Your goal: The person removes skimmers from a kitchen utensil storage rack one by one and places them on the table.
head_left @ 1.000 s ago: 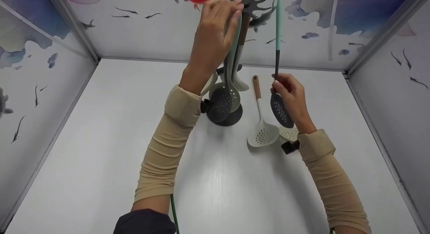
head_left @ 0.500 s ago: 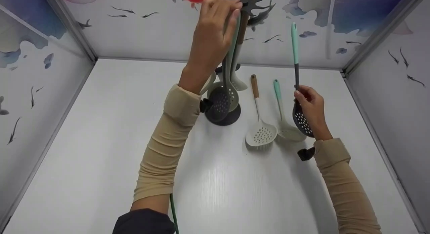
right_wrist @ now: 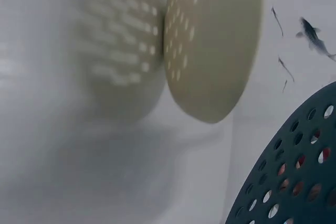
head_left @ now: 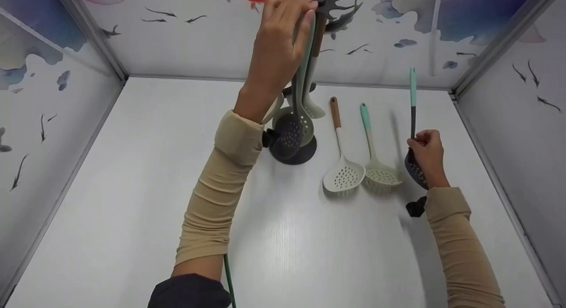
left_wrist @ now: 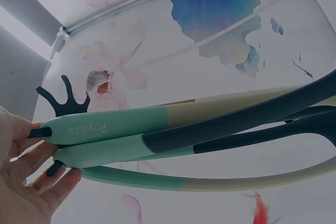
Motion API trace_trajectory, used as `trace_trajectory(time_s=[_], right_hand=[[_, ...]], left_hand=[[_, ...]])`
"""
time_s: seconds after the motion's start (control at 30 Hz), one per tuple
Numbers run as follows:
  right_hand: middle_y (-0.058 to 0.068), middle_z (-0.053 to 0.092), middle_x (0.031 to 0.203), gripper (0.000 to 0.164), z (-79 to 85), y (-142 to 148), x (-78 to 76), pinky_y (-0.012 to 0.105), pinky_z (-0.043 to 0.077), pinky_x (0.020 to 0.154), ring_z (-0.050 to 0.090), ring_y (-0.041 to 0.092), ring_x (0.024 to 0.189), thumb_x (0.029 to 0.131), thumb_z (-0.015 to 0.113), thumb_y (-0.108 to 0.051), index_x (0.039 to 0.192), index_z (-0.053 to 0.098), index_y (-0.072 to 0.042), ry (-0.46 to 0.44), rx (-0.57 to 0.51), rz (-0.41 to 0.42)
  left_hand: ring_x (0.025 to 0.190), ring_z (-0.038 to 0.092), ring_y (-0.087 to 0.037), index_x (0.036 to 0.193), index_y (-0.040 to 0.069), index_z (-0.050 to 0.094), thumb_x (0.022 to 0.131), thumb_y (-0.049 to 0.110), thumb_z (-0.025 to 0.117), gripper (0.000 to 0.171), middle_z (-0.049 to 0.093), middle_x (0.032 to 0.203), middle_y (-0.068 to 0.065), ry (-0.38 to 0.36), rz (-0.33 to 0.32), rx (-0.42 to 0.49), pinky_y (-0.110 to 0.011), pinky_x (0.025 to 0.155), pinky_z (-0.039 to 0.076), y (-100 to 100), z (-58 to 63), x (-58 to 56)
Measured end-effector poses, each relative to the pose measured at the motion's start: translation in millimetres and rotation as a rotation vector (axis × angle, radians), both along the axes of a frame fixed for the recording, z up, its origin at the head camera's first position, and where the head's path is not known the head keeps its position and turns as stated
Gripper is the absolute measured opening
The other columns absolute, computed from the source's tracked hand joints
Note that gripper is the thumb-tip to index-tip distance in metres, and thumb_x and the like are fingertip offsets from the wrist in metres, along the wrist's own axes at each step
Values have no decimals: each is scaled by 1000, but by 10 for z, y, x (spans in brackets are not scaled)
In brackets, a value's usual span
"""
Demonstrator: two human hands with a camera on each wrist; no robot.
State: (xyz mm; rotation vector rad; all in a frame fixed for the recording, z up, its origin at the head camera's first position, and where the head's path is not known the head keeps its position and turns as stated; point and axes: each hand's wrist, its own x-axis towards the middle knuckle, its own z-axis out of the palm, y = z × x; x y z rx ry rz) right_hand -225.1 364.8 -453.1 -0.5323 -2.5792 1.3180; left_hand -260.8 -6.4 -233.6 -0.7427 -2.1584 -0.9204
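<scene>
At the top of a black utensil rack (head_left: 330, 5), my left hand (head_left: 281, 38) grips the hooked crown. The left wrist view shows my fingers (left_wrist: 37, 174) at the hook ends, beside hanging utensils with mint handles (left_wrist: 105, 124). My right hand (head_left: 429, 153) pinches a dark skimmer (head_left: 413, 120) low on its stem. Its mint handle points up, and its perforated head (right_wrist: 299, 177) is partly hidden by the hand in the head view. Left of it lie a cream skimmer with a mint handle (head_left: 382, 175) and a white skimmer with a wooden handle (head_left: 345, 177).
Below the crown hang several utensils, including a dark skimmer (head_left: 286, 140), over the rack's round dark base (head_left: 307, 155). The white table (head_left: 309, 255) ends at printed panels (head_left: 190, 47) at the back and sides. A green cable (head_left: 228, 277) runs by the left forearm.
My right hand has moved right and nearer with the dark skimmer, lowering it. The cream skimmer, partly covered before, now shows fully. My left hand stays on the rack.
</scene>
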Motion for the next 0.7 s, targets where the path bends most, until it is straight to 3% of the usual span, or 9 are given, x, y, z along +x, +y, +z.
trace_trajectory(time_s=[0.23, 0.4, 0.57, 0.7], right_hand=[[11, 56, 109, 28, -138, 147, 28, 16, 38, 71, 45, 4, 82, 94, 48, -13, 116, 56, 2, -97, 108, 14], [23, 53, 119, 36, -198, 214, 39, 19, 39, 73, 51, 22, 98, 93, 46, -8, 126, 53, 5, -178, 131, 92], [33, 38, 134, 50, -268, 265, 32, 38, 42, 90, 43, 40, 119, 90, 47, -9, 137, 38, 7, -314, 143, 210], [34, 24, 144, 58, -297, 280, 31, 53, 27, 107, 27, 45, 132, 92, 47, -16, 142, 27, 6, -431, 114, 275]], left_hand=[[123, 40, -18, 119, 9, 60, 100, 25, 40, 32, 58, 126, -4, 4, -1, 3, -13, 107, 25, -2, 0, 7], [124, 39, -17, 120, 9, 60, 101, 26, 39, 33, 58, 126, -3, -3, 5, -2, -13, 107, 24, 0, 6, 13], [124, 39, -17, 121, 9, 59, 101, 26, 38, 34, 57, 128, -3, -13, 7, -4, -12, 107, 24, -2, 5, 15], [124, 39, -18, 121, 8, 59, 101, 26, 37, 35, 57, 129, -3, -8, 6, -10, -12, 107, 23, -4, 2, 17]])
